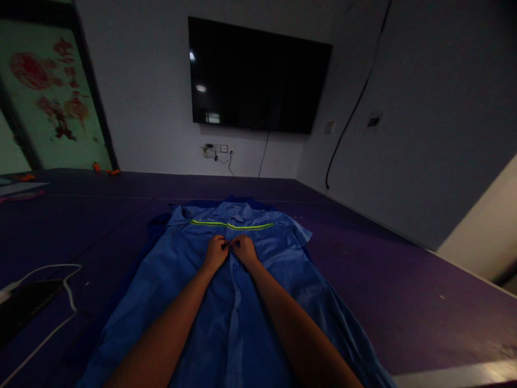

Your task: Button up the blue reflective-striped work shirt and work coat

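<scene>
A blue short-sleeved work shirt [169, 275] lies spread front side up, its collar pointing away from me and a yellow-green stripe [250, 227] across the chest. Both hands meet at the front placket, just below the stripe. My left hand [217, 252] pinches the placket edge from the left. From the right, my right hand [244, 249] pinches the same spot with its fingertips. Any button between the fingers is too small and dark to make out. Under the shirt a darker blue garment [159, 221] shows around its edges.
The shirt lies on a wide purple surface [363, 258]. At the left are a dark phone [30, 307] and a white cable [48, 267]. A television [258, 75] hangs on the far wall, above sockets with cords. A black cable [355, 108] dangles down the right wall.
</scene>
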Motion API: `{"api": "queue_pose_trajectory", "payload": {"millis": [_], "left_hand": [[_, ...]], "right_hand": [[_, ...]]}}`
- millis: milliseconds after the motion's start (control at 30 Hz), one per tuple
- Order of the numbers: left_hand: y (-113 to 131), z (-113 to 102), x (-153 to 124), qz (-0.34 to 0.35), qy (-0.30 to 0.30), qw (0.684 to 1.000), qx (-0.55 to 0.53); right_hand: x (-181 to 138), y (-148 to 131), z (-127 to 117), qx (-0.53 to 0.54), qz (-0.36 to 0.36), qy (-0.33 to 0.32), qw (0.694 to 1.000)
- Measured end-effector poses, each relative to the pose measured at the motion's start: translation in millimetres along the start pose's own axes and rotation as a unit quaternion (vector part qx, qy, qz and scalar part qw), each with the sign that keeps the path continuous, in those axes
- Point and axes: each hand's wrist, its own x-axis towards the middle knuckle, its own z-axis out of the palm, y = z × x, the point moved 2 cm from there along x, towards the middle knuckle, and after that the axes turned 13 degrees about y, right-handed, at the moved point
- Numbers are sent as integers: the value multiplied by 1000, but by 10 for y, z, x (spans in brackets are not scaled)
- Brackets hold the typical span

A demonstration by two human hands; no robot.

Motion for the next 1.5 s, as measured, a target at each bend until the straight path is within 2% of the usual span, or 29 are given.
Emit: {"api": "queue_pose_trajectory", "payload": {"millis": [167,667,900,1500], "left_hand": [[25,-28,-13,16,19,999,22],[37,-10,-16,40,3,997,71],[34,-17,-21,56,-5,995,80],[50,-39,-17,36,-22,997,66]], "right_hand": [[0,6,4,-2,5,2,1000],[-16,40,6,-11,33,11,999],[-8,37,6,-12,22,13,1000],[-5,-46,-96,-24,19,-2,1000]]}}
